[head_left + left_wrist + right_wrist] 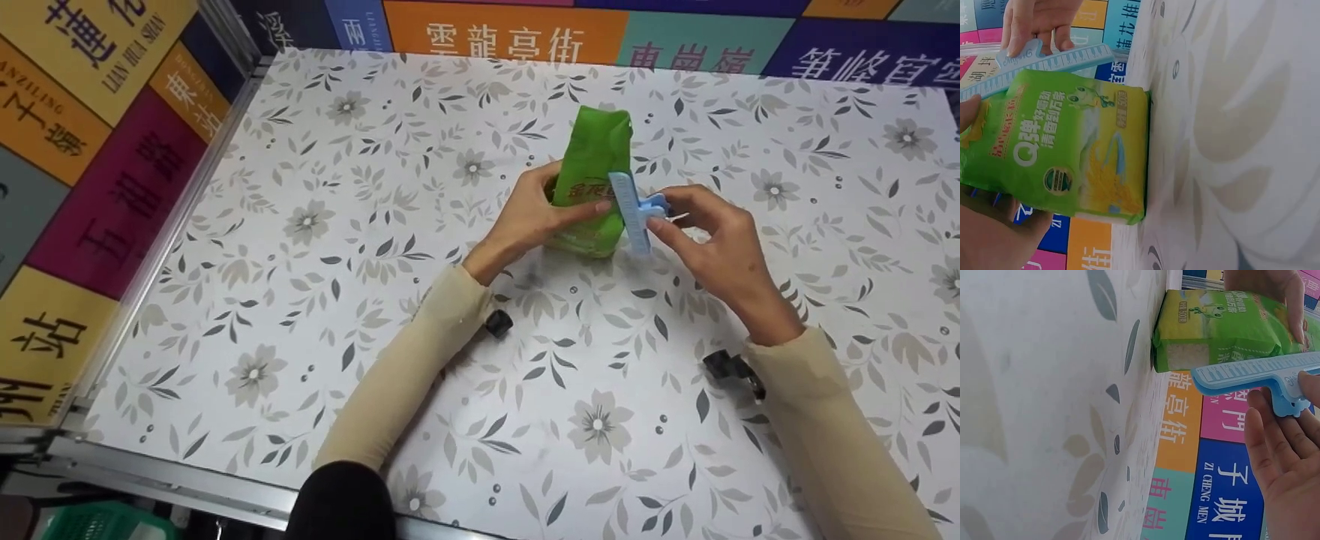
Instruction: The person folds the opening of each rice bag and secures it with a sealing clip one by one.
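Observation:
A green and yellow bag of rice (600, 142) stands upright on the patterned tabletop, and white grains show through its clear side panel in the right wrist view. My left hand (536, 202) grips the bag around its far side, thumb across the printed front. Between thumb and fingers, my right hand (716, 232) pinches the handles of a light blue bag clip (1258, 374) with ruler-like markings along its bar. That long bar lies close along the bag's right side, overlapping its edge in the head view.
The white floral tabletop (450, 360) runs up to upright panels (510, 37) with coloured blocks and lettering at the back and left. A green basket (109, 521) sits below the table's front left edge. Small black devices (499, 324) sit at both sleeves.

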The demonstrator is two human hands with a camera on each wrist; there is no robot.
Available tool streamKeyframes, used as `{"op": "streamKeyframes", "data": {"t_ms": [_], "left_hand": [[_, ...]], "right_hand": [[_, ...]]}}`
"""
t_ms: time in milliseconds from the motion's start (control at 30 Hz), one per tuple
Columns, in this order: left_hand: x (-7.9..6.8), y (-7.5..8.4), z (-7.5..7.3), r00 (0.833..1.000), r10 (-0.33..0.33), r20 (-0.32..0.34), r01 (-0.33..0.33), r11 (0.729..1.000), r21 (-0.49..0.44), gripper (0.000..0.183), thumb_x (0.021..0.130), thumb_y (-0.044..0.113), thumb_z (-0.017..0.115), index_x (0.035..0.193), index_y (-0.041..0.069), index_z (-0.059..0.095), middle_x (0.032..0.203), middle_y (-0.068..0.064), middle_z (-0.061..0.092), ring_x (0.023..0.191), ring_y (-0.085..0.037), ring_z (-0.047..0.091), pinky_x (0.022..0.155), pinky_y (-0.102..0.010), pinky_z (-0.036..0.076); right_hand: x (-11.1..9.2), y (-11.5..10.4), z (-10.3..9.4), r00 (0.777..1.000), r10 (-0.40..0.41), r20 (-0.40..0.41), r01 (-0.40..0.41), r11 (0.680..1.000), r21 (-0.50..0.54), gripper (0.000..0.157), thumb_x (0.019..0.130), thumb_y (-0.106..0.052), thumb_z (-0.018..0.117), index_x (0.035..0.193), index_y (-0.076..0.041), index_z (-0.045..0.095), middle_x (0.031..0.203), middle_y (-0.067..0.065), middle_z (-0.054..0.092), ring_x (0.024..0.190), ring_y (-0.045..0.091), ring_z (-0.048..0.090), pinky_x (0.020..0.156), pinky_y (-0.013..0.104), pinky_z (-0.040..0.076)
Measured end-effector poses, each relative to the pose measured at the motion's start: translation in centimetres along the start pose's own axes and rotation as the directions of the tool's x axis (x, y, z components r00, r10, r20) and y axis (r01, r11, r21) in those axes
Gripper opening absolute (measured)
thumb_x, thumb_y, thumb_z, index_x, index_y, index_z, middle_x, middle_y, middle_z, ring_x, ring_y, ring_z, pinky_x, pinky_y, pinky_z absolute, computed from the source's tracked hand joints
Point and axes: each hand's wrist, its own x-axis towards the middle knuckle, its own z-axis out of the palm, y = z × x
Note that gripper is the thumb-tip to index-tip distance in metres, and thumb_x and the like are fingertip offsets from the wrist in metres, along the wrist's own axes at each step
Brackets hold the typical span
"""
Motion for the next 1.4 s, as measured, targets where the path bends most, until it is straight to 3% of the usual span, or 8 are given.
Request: {"op": "streamKeyframes", "data": {"t_ms": [267,700,867,967,1400], "left_hand": [[-0.1,-0.7,0.0,0.998,0.064,-0.002,-0.064,0.998,-0.027,0.037,0.085,0.014,0.086,0.118,0.004,0.074,0.109,-0.01,0.078,0.096,-0.018,0.074,0.088,-0.031,0.06],[-0.2,-0.5,0.0,1.0,0.018,-0.016,-0.018,0.999,-0.034,0.033,0.083,0.011,0.088,0.113,0.003,0.078,0.108,-0.01,0.08,0.097,-0.015,0.074,0.092,-0.029,0.06],[-0.2,-0.6,0.1,0.999,0.049,-0.022,-0.05,0.998,-0.042,0.03,0.082,0.008,0.088,0.11,0.001,0.078,0.107,-0.012,0.081,0.096,-0.016,0.074,0.09,-0.03,0.06],[-0.2,-0.6,0.1,0.997,0.068,-0.029,-0.069,0.996,-0.051,0.029,0.082,0.006,0.088,0.109,-0.001,0.079,0.106,-0.014,0.081,0.094,-0.015,0.074,0.089,-0.031,0.06],[-0.3,-0.5,0.0,0.999,0.028,-0.037,-0.031,0.998,-0.059,0.025,0.081,0.006,0.087,0.105,0.0,0.08,0.1,-0.008,0.082,0.089,-0.01,0.07,0.085,-0.027,0.059]], "right_hand": [[0.0,0.0,-0.1,0.999,-0.031,-0.009,0.031,0.999,0.025,0.026,0.092,0.006,0.073,0.118,0.007,0.071,0.105,-0.015,0.072,0.097,0.005,0.071,0.084,0.014,0.056],[0.3,-0.3,0.5,0.999,0.038,0.019,-0.038,0.999,-0.018,0.029,0.091,0.0,0.078,0.119,0.002,0.073,0.103,-0.017,0.071,0.092,0.007,0.067,0.082,0.014,0.055],[0.4,-0.4,0.6,0.998,0.059,0.003,-0.059,0.998,-0.024,0.023,0.089,0.001,0.079,0.112,0.003,0.074,0.098,-0.019,0.071,0.087,0.004,0.068,0.082,0.013,0.055],[0.4,-0.4,0.7,0.998,0.055,0.004,-0.055,0.998,-0.018,0.022,0.089,0.003,0.078,0.11,0.005,0.073,0.096,-0.019,0.071,0.087,0.003,0.069,0.082,0.013,0.056],[0.3,-0.3,1.3,1.0,0.021,-0.016,-0.02,0.999,0.044,0.022,0.089,0.009,0.075,0.11,0.012,0.07,0.099,-0.017,0.07,0.094,0.003,0.07,0.088,0.015,0.056]]}}
